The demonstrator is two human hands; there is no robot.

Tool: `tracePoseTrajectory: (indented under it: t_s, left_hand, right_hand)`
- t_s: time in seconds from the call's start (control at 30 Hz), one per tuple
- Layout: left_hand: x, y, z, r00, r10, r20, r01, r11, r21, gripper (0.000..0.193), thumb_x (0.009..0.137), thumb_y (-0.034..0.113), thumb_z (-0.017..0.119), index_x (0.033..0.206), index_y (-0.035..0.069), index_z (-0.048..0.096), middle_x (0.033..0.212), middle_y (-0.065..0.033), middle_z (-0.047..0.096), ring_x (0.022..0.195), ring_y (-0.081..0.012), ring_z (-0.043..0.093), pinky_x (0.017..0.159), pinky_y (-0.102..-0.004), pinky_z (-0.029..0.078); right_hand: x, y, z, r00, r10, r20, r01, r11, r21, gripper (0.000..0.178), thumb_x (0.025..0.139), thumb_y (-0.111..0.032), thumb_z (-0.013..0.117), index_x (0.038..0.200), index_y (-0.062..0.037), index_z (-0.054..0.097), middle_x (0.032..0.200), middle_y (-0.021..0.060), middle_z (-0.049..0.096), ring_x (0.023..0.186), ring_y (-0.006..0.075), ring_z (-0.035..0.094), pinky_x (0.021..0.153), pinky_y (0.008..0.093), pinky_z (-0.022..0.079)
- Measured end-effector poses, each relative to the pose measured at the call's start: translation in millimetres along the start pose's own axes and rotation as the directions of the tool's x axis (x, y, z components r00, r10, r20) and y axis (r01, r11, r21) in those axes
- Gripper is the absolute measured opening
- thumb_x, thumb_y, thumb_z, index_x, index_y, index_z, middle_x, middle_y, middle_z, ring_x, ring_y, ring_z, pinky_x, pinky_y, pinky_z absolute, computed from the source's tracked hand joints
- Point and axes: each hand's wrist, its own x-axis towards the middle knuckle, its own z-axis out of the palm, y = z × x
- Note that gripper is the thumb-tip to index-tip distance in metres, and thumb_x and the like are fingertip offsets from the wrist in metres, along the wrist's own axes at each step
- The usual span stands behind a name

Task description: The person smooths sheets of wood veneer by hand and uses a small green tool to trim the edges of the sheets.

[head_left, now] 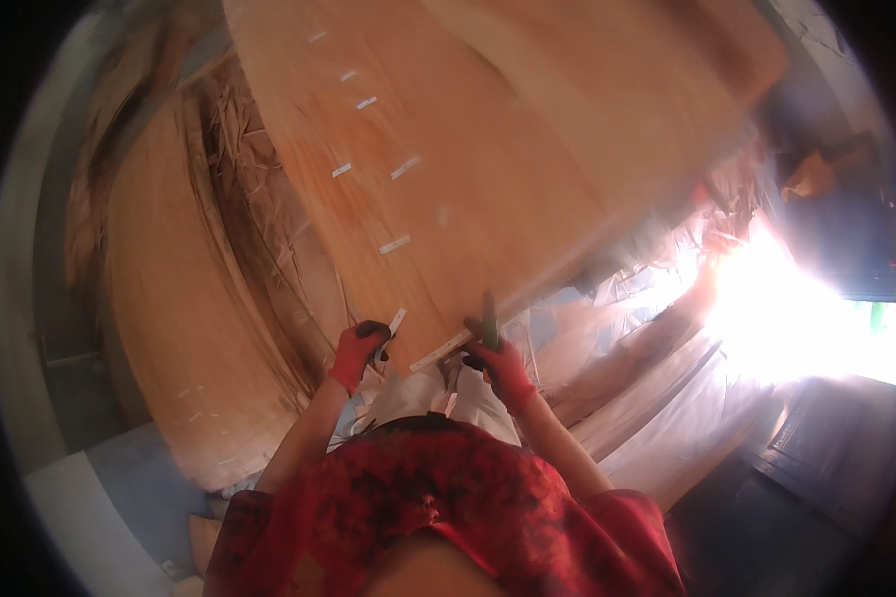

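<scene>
1. The right hand (505, 366), in a red glove, is seen closed around a dark green tool (489, 316) that stands up out of the fist, right at the near edge of the large veneer sheet (448, 149).
2. The left hand (356, 353), also red-gloved, is curled shut on a small dark thing, with a strip of pale tape (397, 321) showing at its fingertips; what exactly is gripped cannot be told through the blur.
3. The veneer sheet is spread away from both hands, its long axis running from near and centre toward far and right; its near edge is met by both hands, the left at its left side, the right just to the right of centre.
4. Between the two hands, a second pale tape strip (441, 350) is laid along the sheet's near edge, closer to the right hand.
5. Both forearms are raised from the lower edge and angled inward, elbows out, wrists bent toward the sheet.
6. Further out, short tape patches (395, 244) are dotted up the sheet; another veneer sheet (174, 328) and a heap of scrap strips (259, 209) lie at the left, and glare floods in at the right.
</scene>
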Motion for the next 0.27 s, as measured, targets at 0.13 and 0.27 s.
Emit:
tracePoseTrajectory:
  t_s: [0.13,0.27]
  left_hand:
    - [21,1,-10,0.997,-0.035,0.064,0.033,0.999,0.043,0.023,0.088,0.017,0.069,0.102,0.000,0.071,0.082,-0.0040,0.069,0.071,-0.0122,0.063,0.061,-0.0251,0.047]
    - [17,-45,-41,0.989,-0.034,0.147,0.023,0.997,0.075,0.024,0.083,0.018,0.073,0.100,0.002,0.072,0.083,-0.0016,0.069,0.075,-0.0103,0.063,0.066,-0.0256,0.046]
  right_hand:
    - [13,-9,-10,0.998,0.066,0.015,-0.067,0.996,0.066,0.057,0.095,-0.013,0.065,0.147,-0.0042,0.043,0.135,0.0061,0.058,0.114,0.0188,0.061,0.090,0.0331,0.052]
    - [-13,-7,-33,0.990,0.113,0.089,-0.130,0.966,0.224,0.063,0.095,-0.014,0.065,0.152,-0.0107,0.038,0.131,0.0076,0.061,0.116,0.0218,0.064,0.089,0.0336,0.053]
